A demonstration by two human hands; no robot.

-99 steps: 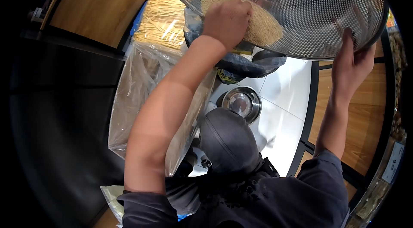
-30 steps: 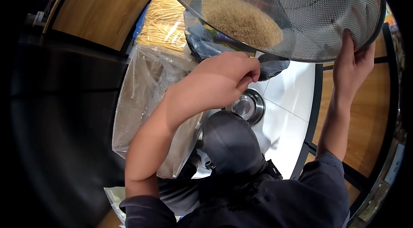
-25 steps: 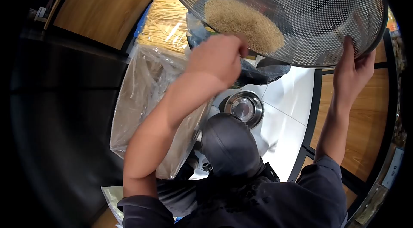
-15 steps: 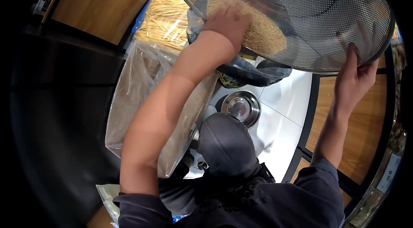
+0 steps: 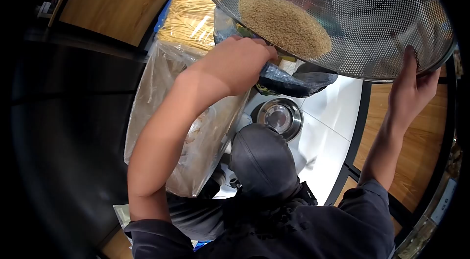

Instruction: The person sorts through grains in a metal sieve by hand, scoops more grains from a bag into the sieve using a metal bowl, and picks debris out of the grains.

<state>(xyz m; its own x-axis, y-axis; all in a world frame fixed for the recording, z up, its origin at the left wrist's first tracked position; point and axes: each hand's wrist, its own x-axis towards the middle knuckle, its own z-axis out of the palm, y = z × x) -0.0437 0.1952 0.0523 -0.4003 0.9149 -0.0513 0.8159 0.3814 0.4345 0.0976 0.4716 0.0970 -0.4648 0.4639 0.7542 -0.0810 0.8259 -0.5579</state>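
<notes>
A large metal mesh sieve (image 5: 372, 24) fills the top of the view, tilted, with a heap of small tan grains (image 5: 286, 26) at its lower left. My right hand (image 5: 413, 88) grips its right rim, thumb inside. Just outside the near-left rim is my left hand (image 5: 242, 63), back up and fingers curled together; anything between them is hidden. A dark plastic bag (image 5: 298, 83) lies open below the rim, beside that hand.
Packed yellow noodle-like sticks (image 5: 188, 17) and a clear plastic-lined box (image 5: 196, 161) stand at left. A steel bowl (image 5: 281, 117) rests on the white tiled floor (image 5: 323, 134) in front of my knee (image 5: 264, 161). Wooden panels (image 5: 406, 136) flank the right side.
My left hand has come out of the grains and moved down past the sieve's near rim, its fingers now curled. The sieve and my right hand have shifted slightly right in view.
</notes>
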